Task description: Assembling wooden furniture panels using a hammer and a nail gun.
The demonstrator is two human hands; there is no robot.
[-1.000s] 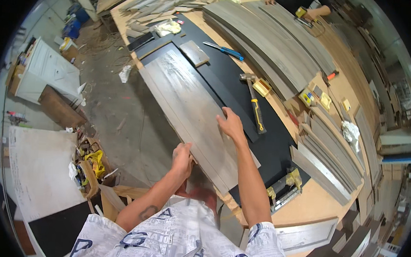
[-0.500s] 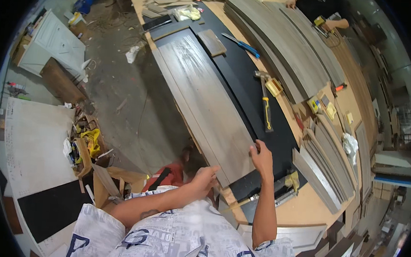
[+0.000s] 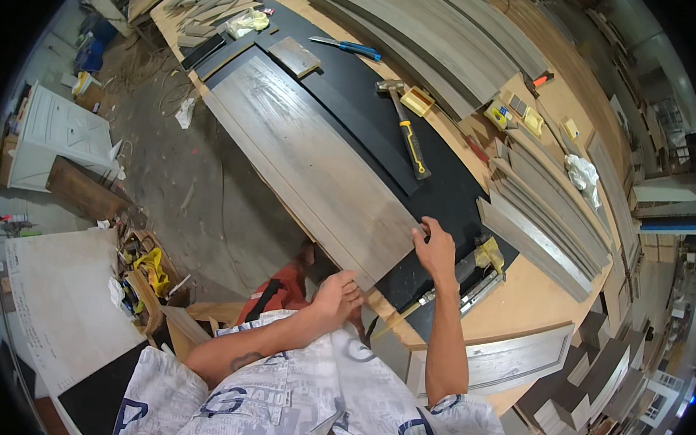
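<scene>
A long grey-brown wood-grain panel [image 3: 311, 167] lies slantwise on a black sheet [image 3: 464, 213] on the workbench, its surface shiny toward the far end. At its near right corner, my right hand [image 3: 437, 253] grips the edge with thumb and fingers. My left hand [image 3: 336, 300] is at the near left corner, its fingers curled in against the panel's edge; the fingertips are partly hidden. Beyond my right hand, a hammer [image 3: 406, 132] with a black and yellow handle rests on the sheet. A small wood piece [image 3: 294, 56] and a blue cutter knife [image 3: 346, 47] lie farther off.
Stacked grey boards [image 3: 423, 39] fill the bench's far right. More curved strips [image 3: 552, 202] lie to the right, near a crumpled white wad [image 3: 582, 174] and a yellow box [image 3: 417, 101]. A framed panel [image 3: 507, 359] sits low right. White cabinet [image 3: 62, 140] stands left.
My view has swung to the right, so the bench appears shifted left. Both hands stay at the panel's near end; the left fingers are more curled. The other person's hands have left view.
</scene>
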